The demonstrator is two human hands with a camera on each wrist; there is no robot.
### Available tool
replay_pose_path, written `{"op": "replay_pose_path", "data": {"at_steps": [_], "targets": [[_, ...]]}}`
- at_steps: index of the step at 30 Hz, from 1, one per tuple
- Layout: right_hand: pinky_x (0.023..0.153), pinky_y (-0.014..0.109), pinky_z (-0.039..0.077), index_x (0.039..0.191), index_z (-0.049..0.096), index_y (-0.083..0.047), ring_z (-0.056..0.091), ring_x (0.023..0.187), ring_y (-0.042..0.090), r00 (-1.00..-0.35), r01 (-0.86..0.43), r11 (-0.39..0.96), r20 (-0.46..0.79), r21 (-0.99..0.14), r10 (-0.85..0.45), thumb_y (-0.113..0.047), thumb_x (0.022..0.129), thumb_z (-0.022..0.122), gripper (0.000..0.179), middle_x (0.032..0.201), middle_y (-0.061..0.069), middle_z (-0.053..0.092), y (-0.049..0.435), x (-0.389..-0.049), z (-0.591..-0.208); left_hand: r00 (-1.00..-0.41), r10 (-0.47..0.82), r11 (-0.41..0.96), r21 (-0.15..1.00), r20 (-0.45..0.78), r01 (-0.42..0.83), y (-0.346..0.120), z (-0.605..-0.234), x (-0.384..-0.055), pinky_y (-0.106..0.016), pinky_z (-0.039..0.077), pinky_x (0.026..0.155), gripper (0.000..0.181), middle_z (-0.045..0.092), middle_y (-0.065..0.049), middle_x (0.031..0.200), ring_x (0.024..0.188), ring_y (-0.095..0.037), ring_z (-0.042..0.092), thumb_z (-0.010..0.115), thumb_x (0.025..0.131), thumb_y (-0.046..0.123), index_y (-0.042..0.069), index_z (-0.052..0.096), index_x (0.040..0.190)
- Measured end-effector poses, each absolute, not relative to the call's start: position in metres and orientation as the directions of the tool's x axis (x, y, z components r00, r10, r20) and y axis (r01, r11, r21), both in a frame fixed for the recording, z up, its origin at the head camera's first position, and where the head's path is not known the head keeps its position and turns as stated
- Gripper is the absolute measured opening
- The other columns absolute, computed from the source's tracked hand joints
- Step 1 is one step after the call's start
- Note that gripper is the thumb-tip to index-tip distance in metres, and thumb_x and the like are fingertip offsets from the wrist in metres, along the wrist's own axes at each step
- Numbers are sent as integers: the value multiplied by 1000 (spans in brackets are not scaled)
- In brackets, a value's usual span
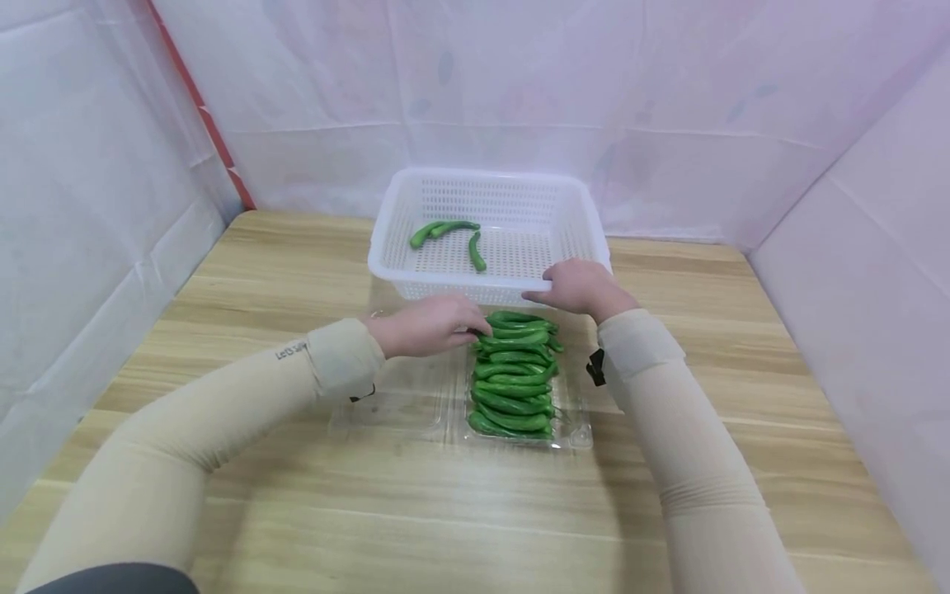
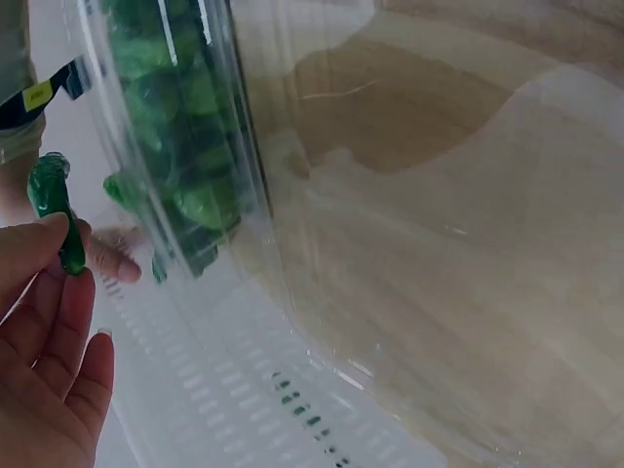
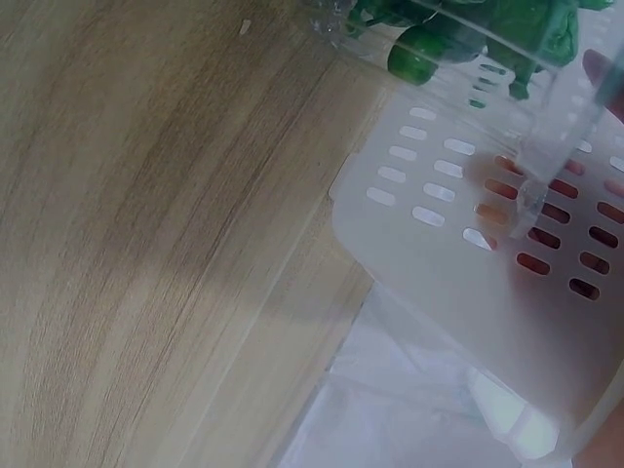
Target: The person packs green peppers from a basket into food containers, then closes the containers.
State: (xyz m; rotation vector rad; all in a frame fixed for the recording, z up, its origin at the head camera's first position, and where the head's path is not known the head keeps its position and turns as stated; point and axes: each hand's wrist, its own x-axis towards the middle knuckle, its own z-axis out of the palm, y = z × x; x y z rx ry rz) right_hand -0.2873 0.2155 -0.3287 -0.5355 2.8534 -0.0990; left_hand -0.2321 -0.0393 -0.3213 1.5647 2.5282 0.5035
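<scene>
My left hand point(image 1: 434, 323) pinches a green chili pepper point(image 2: 57, 200) between thumb and fingertips, at the far end of a pepper pile. That pile of green peppers point(image 1: 514, 384) lies in rows in one half of a clear plastic clamshell box point(image 1: 582, 433). The box's transparent lid point(image 1: 401, 404) is folded out flat to the left. My right hand point(image 1: 582, 287) grips the near rim of a white perforated basket point(image 1: 490, 175), thumb outside and fingers over the edge. Inside the basket lie a few loose peppers point(image 1: 477, 252).
Wood-grain table point(image 1: 312, 511) lies under everything. The basket stands at the back, close to a sheeted wall point(image 1: 505, 82), with the box directly in front of it. More white sheeting point(image 1: 89, 206) hangs along both sides.
</scene>
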Motion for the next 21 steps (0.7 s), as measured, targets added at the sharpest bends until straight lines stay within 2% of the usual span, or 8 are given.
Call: {"op": "replay_pose_path", "data": {"at_steps": [7,11,21], "targets": [[55,34,37,72,52,-12,46,60,19,-906,-348,931,-216,-112,-365,-61,86,48,52,65,3,48,216,-287,-328,-376,926,368,161,24,916,-26,-330,-225,-29,42,93,20,67,-2,106,102,-17,58,63,88,9,10,68,108],[55,34,37,72,53,-12,46,60,19,-905,-349,931,-217,-110,-365,-62,86,47,52,65,3,49,216,-286,-329,-350,937,346,120,7,930,-22,-333,-221,-28,43,91,22,66,-2,105,100,-17,58,65,86,9,10,68,107],[53,32,35,68,47,-13,42,57,18,-905,-351,930,-217,-107,-366,-63,86,47,53,62,1,43,215,-286,-328,-433,901,432,105,-10,896,-14,-338,-219,-23,47,81,20,61,1,96,89,-12,58,68,84,10,12,70,103]]}}
